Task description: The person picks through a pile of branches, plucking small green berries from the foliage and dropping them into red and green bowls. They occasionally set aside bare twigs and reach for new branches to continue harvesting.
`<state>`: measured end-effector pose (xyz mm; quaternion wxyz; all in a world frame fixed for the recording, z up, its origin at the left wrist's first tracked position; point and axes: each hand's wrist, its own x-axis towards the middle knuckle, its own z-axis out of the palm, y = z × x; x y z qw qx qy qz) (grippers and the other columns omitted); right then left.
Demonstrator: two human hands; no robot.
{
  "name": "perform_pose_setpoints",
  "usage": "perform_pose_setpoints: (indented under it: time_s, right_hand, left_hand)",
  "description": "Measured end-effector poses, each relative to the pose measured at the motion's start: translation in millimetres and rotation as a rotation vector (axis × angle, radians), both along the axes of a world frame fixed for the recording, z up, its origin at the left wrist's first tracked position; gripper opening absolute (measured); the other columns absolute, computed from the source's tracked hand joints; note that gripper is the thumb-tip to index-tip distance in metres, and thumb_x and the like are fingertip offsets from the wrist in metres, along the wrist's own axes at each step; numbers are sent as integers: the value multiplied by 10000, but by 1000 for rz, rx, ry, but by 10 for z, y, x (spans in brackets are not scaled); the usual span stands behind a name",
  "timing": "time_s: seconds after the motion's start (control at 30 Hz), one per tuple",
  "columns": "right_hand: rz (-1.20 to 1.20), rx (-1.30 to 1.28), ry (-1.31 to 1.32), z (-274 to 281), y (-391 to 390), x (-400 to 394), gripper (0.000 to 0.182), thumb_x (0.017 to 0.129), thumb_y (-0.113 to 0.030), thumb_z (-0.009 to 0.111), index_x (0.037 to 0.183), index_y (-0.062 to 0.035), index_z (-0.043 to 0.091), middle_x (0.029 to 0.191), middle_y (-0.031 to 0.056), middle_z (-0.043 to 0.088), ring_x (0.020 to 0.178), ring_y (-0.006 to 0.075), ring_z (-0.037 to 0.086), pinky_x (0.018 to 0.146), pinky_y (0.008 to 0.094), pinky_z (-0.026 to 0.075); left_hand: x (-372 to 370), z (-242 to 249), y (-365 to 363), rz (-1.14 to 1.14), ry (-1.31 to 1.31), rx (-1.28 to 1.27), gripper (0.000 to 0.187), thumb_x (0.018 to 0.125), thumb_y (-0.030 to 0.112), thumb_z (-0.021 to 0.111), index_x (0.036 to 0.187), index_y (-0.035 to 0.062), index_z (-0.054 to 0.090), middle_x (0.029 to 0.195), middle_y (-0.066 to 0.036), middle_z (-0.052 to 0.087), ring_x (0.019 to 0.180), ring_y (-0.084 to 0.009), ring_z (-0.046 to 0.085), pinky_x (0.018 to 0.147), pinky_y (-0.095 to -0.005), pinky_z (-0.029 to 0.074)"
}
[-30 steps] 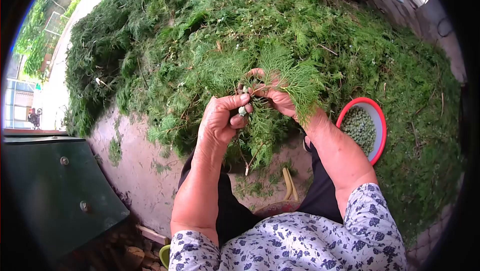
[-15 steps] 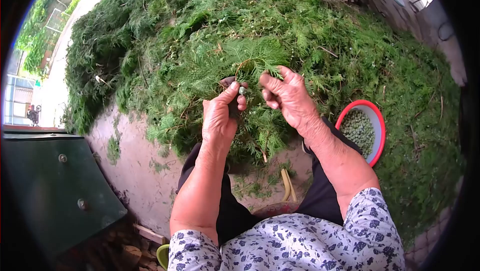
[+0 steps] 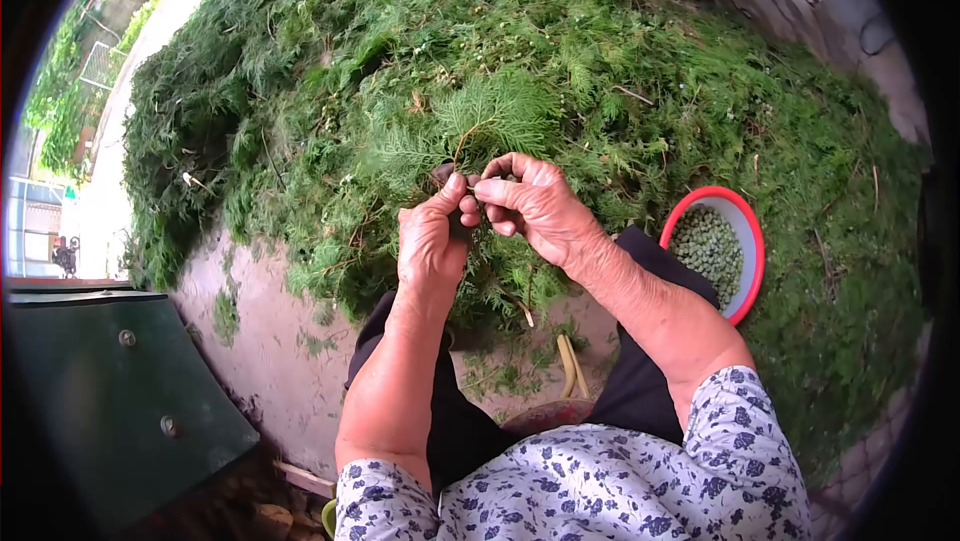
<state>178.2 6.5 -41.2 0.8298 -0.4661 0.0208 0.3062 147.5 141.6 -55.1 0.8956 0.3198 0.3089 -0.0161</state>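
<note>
**Hands closed up on one sprig**

Both hands have come together since half a second ago: the right hand (image 3: 535,206), then open and apart from the left, now meets it fingertip to fingertip.

Counts: two hands, one held sprig (image 3: 490,121), one bowl (image 3: 745,226), one big heap of cut green branches (image 3: 600,71).

Left hand (image 3: 432,236): thumb and fingers pinched on the sprig's stem base, just above the knuckles. Right hand: fingers curled in, tips pinching at the same spot on the stem, touching the left fingertips. Whether a seed sits between the fingers cannot be told; the spot is too small and covered.

Sprig position: fans upward and away from both hands, lying against the heap behind it. Stem end sits right at the meeting point of the two hands.

Bowl: red rim, on the ground to the person's right, well apart from the hands, partly bedded in the branches. Holds a layer of small pale green round seeds (image 3: 708,246).

Dark green metal box (image 3: 120,391) at lower left, near the left elbow.
</note>
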Motion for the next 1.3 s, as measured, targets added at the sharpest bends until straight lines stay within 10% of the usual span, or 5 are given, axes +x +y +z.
perform_pose_setpoints:
  time_s: [0.33, 0.57, 0.8, 1.0, 1.3]
  right_hand:
    - [56, -755, -382, 48, -1658, 208, 162, 715, -106, 614, 839, -6, 582, 673, 6, 538, 571, 60, 507, 476, 194, 420]
    - [167, -1467, -610, -344, -3164, -139, 326, 715, -310, 629, 929, -65, 640, 956, 158, 592, 967, 269, 535, 850, 363, 400]
    - [121, -1887, -653, -916, -4088, -290, 230, 765, -146, 529, 949, -52, 631, 1009, 156, 595, 998, 282, 535, 864, 377, 409]
    - [-69, -998, -346, -128, -2496, -775, 316, 772, -310, 566, 691, -7, 600, 588, 132, 572, 548, 225, 581, 576, 338, 462]
    - [-276, -84, 263, -535, -1227, -1459, 280, 808, -302, 624, 855, -34, 561, 744, 18, 565, 683, 153, 577, 659, 308, 486]
  left_hand:
    - [-148, -103, -16, -67, -180, -293, 126, 875, 117, 528, 886, 17, 452, 794, -95, 535, 528, -87, 405, 410, -172, 314]
    - [-340, 183, -182, -128, -288, -388, 211, 907, 182, 482, 850, -21, 467, 704, -43, 457, 485, -64, 330, 361, -162, 276]
    - [-546, 608, -476, -232, -394, -460, 253, 907, 204, 481, 816, -32, 471, 555, -9, 357, 438, -62, 267, 356, -174, 240]
    - [-782, 780, -664, -306, -567, -464, 256, 905, 211, 482, 789, -14, 512, 514, -5, 355, 419, -62, 248, 363, -173, 233]
    - [-1412, 610, -673, -184, -615, -412, 151, 882, 156, 499, 853, 9, 509, 730, -17, 509, 417, -56, 325, 336, -178, 254]
